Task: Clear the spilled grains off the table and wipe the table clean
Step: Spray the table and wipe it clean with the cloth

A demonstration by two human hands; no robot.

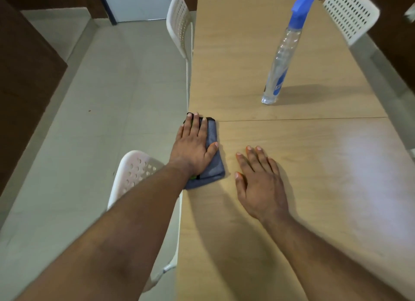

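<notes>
Pale wood-grain surface fills right of frame, no grains visible. Left hand lies flat, fingers straight, pressing folded grey-blue cloth at surface's left edge, centre frame. Right hand flat on surface beside it, holding nothing. Tip: keep even pressure, overlap strokes.

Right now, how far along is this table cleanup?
No grains show on the visible part of the table, so the clearing looks done. Wiping is in hand: the left hand presses a folded grey cloth at the table's left edge, while the right hand rests flat. The spray bottle stands upright; the table beyond it remains.
</notes>
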